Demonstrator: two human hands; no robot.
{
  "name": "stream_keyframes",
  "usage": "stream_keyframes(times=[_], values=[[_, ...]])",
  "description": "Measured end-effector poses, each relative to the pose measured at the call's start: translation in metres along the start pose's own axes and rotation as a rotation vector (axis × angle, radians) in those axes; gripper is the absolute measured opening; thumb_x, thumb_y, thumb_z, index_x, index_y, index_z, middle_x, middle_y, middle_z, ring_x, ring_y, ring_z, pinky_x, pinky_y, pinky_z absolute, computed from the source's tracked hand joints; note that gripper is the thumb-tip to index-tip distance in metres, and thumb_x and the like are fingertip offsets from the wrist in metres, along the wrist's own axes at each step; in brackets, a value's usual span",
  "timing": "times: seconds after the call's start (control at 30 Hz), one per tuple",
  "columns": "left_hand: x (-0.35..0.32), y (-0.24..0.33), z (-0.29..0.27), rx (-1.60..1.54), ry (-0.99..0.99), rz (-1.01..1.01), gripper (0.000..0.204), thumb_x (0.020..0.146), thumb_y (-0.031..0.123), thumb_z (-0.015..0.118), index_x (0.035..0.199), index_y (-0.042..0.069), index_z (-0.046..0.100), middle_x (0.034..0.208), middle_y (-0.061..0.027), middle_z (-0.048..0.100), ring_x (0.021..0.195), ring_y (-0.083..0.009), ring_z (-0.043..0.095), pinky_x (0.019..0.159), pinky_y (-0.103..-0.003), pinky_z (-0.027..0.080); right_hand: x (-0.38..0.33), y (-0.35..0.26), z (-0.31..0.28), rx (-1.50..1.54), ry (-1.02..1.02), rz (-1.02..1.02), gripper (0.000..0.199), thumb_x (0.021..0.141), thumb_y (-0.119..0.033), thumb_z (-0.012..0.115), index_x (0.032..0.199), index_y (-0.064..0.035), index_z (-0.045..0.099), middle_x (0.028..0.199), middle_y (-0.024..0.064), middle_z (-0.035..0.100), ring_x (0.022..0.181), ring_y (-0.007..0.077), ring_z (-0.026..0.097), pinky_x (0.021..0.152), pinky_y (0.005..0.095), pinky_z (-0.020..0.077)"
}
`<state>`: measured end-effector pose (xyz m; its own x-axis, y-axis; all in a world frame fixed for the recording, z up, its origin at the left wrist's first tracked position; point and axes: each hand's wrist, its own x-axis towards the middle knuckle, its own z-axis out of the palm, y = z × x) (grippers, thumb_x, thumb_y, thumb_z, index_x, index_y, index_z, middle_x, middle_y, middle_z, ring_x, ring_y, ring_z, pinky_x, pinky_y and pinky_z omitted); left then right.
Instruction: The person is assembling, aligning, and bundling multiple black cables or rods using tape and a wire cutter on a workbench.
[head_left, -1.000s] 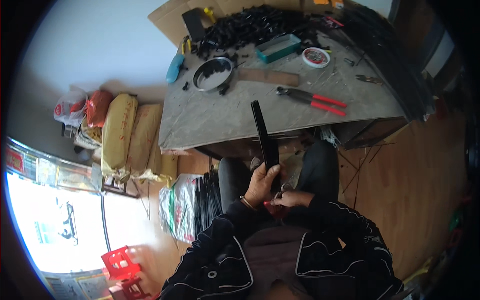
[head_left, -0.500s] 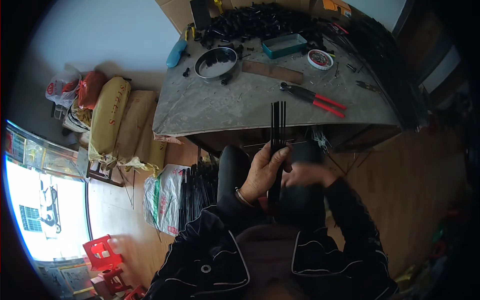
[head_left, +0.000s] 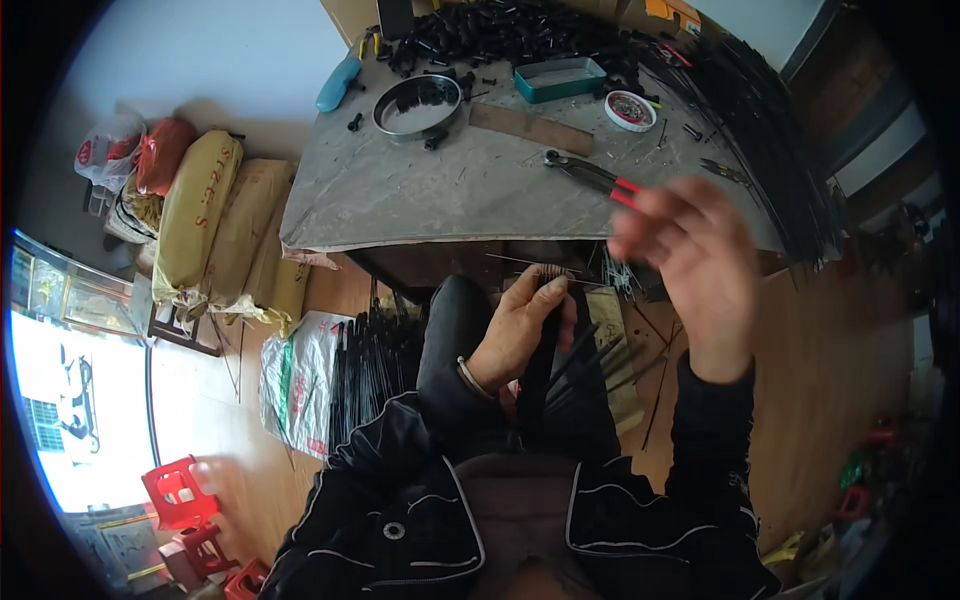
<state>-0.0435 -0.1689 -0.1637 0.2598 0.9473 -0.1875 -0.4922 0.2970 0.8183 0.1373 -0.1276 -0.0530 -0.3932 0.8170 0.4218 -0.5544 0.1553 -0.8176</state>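
My left hand (head_left: 515, 325) is closed round a bundle of thin black rods (head_left: 590, 375) above my lap. Short rod ends (head_left: 553, 270) show in a row by the thumb, while the long parts fan out below and to the right, somewhat blurred. Over the table's front edge, my right hand (head_left: 700, 255) is raised and smeared by motion. It covers most of the red handles of a pair of pliers (head_left: 590, 175) lying on the table; whether the fingers grip them cannot be made out.
On the grey-covered table (head_left: 400, 200) stand a round metal bowl (head_left: 417, 130), a green tray (head_left: 560, 95) and a round white-rimmed dish (head_left: 630, 110). Black parts (head_left: 500, 40) are heaped behind. Long black rods (head_left: 800, 200) hang over the right side. More rods (head_left: 375, 360) lie left of my leg.
My right hand has moved from beside the bundle up to the pliers. The rods, upright before, now tilt and fan out below my left hand. The view has shifted slightly.
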Motion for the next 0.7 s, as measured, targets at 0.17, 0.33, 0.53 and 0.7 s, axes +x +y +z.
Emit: stream_keyframes(times=[0.17,0.33,0.53,0.7], values=[[0.001,0.001,0.002,-0.052,-0.072,-0.041,0.022,0.100,0.012,0.045,0.120,0.003,0.042,0.092,-0.0122,0.061,0.072,-0.0200,0.063,0.065,-0.031,0.053,-0.016,0.065,-0.035,-0.769,0.063,0.485,0.004,0.089,0.001,0.059,0.093,0.0012,0.061,0.090,0.0033,0.063,0.080,0.0091,0.059,0.074,0.0236,0.0488],[0.002,0.003,0.000,-0.091,-0.055,-0.030,0.022,0.100,0.012,0.045,0.121,0.003,0.042,0.102,-0.0140,0.061,0.079,-0.0230,0.066,0.071,-0.033,0.054,-0.012,0.060,-0.034,-0.997,-0.032,0.422,0.008,0.090,-0.005,0.060,0.089,0.0028,0.059,0.073,0.0034,0.060,0.069,0.0087,0.055,0.065,0.0243,0.0455],[0.003,0.006,-0.006,-0.172,-0.029,-0.051,0.026,0.101,0.014,0.044,0.125,0.004,0.046,0.109,-0.0129,0.061,0.086,-0.0237,0.066,0.078,-0.035,0.055,-0.022,0.060,-0.060,-0.793,0.034,0.446,0.016,0.092,-0.013,0.059,0.090,0.0027,0.058,0.077,0.0031,0.062,0.066,0.0110,0.052,0.063,0.0256,0.0445],[-0.003,0.001,-0.017,-0.125,-0.002,-0.082,0.029,0.101,0.015,0.044,0.126,0.002,0.050,0.108,-0.0103,0.062,0.093,-0.0191,0.062,0.081,-0.033,0.052,-0.046,0.074,-0.087,-0.399,0.134,0.671,0.014,0.096,-0.011,0.053,0.102,-0.0007,0.060,0.093,0.0050,0.064,0.087,0.0126,0.061,0.080,0.0266,0.0499]])
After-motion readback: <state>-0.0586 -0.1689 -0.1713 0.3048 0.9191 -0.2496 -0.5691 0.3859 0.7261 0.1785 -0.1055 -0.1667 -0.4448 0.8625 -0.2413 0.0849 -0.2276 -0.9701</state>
